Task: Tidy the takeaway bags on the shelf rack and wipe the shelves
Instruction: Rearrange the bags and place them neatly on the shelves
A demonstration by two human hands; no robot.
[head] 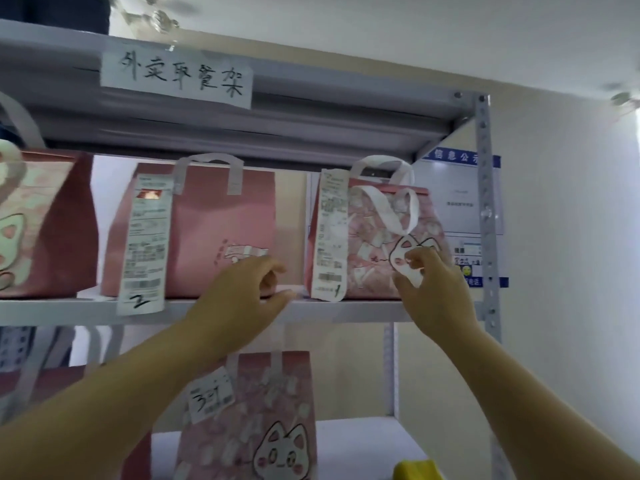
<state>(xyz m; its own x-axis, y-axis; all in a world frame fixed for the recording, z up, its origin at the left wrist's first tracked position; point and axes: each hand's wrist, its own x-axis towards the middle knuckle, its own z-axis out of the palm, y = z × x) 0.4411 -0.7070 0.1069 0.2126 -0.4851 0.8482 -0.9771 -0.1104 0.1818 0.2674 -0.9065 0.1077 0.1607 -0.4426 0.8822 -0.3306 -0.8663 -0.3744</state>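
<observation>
Hiding their grips, left hand [242, 299] and right hand [433, 292] overlap bags [374, 244].

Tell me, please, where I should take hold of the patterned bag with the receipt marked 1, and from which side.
Grip the white handle that has flopped over the front of the patterned bag, coming from the front. It hangs free as an open loop, while the shelf above sits close over the top.

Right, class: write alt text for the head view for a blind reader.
Two hands at a shelf rack: right hand touches the cat-print pink bag marked 1, left hand is beside the plainer pink bag marked 2.
</observation>
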